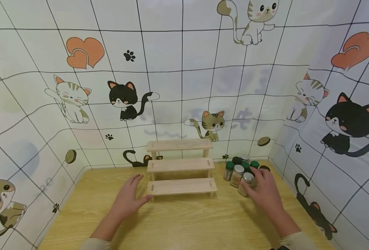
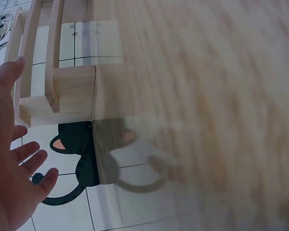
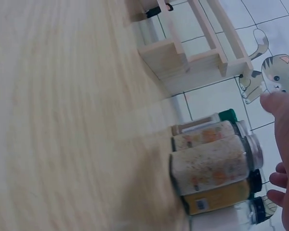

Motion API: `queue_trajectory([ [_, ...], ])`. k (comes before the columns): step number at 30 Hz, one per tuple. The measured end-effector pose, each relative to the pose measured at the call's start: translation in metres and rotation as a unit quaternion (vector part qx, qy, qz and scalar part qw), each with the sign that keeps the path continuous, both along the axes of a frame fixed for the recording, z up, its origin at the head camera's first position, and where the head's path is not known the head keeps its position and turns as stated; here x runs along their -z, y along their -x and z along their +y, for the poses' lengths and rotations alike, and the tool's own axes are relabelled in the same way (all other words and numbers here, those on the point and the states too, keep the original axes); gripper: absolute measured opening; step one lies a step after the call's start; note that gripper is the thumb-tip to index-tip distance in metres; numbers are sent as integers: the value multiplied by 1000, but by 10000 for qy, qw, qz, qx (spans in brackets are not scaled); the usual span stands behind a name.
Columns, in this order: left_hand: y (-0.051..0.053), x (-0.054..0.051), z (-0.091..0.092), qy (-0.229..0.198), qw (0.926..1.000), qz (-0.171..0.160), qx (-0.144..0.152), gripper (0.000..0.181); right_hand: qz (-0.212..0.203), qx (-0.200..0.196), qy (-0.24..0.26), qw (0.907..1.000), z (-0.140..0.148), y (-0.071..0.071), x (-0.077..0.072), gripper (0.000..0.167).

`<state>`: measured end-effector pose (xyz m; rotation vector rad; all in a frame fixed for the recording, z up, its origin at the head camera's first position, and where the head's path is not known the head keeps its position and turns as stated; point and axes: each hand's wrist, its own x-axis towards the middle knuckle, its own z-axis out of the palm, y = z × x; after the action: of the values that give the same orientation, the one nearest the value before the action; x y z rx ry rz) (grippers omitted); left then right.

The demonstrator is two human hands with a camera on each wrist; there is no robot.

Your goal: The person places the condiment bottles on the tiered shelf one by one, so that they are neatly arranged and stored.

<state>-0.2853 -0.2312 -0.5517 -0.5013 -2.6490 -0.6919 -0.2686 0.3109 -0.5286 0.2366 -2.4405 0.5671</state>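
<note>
A three-tier wooden rack (image 1: 182, 186) stands at the back of the table, its steps bare. Just off its left end is my left hand (image 1: 126, 198), fingers spread and holding nothing. To the rack's right, spice jars (image 1: 236, 176) with green, black and silvery lids stand close together. My right hand (image 1: 265, 191) reaches over their right side, thumb apart from the fingers, near the front silver-lidded jar (image 1: 244, 189). In the right wrist view, a gap shows between the thumb and the lids of the jars (image 3: 209, 163). The hand partly hides the rear jars in the head view.
Light wood tabletop (image 1: 184, 225) spreads in front of the rack. A tiled-pattern sheet with cartoon cats (image 1: 123, 100) covers the wall behind and both sides, close behind the rack and jars.
</note>
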Motion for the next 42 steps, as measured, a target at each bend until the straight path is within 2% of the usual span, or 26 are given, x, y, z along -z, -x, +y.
queue_trajectory([
  [5,4,7,5,-180,9997,-108,100,91,-239,236,668,9972,-6,-6,9,68],
  [8,7,10,7,-240,9994,-201,145,90,-181,284,867,9957,-10,-8,13,64],
  [12,12,13,9,-277,9980,-554,131,90,-37,324,1076,9937,-15,-8,15,58],
  [17,17,9,12,-407,9943,-963,229,84,-115,494,1298,9902,-19,-3,18,50],
  [23,17,0,17,-464,9904,-1261,327,73,-229,617,1588,9851,-22,0,24,50],
  [28,19,-3,19,-369,9885,-1448,242,75,-221,674,1640,9839,-21,3,29,52],
  [33,23,-1,19,-220,9873,-1567,127,78,-255,715,1571,9847,-19,6,30,49],
  [37,25,0,18,-176,9875,-1561,124,76,-502,731,1681,9818,-19,5,27,45],
  [42,24,-2,18,-161,9878,-1537,169,74,-1028,760,1930,9728,-19,3,24,48],
])
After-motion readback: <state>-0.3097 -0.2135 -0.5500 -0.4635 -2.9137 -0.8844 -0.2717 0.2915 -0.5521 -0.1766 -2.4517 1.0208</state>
